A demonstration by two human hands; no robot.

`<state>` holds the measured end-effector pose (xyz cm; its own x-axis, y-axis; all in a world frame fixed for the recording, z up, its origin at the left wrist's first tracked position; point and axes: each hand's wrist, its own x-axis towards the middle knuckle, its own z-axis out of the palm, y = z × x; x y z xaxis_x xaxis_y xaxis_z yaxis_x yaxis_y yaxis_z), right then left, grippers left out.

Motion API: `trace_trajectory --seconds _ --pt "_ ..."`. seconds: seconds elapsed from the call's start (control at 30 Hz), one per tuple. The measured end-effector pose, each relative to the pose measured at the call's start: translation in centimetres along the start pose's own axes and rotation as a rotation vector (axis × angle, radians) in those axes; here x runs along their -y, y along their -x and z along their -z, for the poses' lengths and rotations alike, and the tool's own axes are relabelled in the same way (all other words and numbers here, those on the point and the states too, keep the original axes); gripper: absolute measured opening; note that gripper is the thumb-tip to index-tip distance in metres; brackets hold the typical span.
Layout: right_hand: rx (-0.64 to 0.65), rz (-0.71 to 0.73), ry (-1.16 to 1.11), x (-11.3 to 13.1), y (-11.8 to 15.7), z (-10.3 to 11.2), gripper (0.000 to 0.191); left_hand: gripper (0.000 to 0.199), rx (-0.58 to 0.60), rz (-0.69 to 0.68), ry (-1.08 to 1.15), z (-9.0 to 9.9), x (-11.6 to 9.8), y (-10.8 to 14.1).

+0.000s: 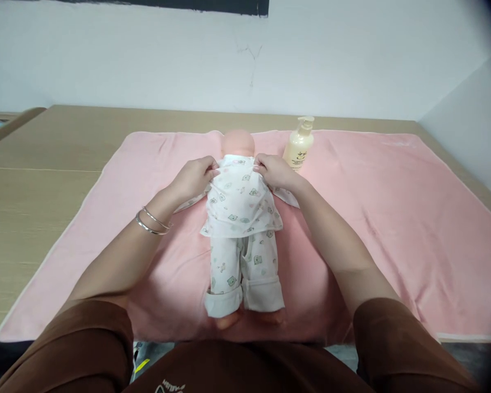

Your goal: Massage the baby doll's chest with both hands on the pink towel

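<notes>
Brown sleeves are closest. My left hand and right hand pinch the shirt of the doll lying on the pink blanket. Tugging too hard could make it slide.

White shirt and trousers, both printed with small green-grey bears; blanket, pink; bottle, pale yellow.

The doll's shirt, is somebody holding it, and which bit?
Yes. The left hand and the right hand each pinch the white patterned shirt near the top, one at each shoulder, just below the doll's head.
</notes>
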<state>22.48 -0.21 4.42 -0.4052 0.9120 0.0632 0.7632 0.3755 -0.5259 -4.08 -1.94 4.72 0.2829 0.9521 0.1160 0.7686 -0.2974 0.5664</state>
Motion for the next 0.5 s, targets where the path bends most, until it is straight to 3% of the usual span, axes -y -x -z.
trace_trajectory --seconds 0.3,0.4,0.5 --pt "-0.076 -0.018 0.082 -0.5 -0.8 -1.6 0.019 0.011 -0.085 0.048 0.025 -1.1 0.6 -1.7" --pt "-0.106 0.009 -0.014 -0.5 -0.6 -0.9 0.022 0.009 -0.149 0.042 0.073 -1.3 0.7 -0.9" --pt "-0.172 -0.029 0.040 1.4 1.4 1.0 0.030 0.009 -0.296 -0.027 -0.013 -1.2 0.4 1.3"
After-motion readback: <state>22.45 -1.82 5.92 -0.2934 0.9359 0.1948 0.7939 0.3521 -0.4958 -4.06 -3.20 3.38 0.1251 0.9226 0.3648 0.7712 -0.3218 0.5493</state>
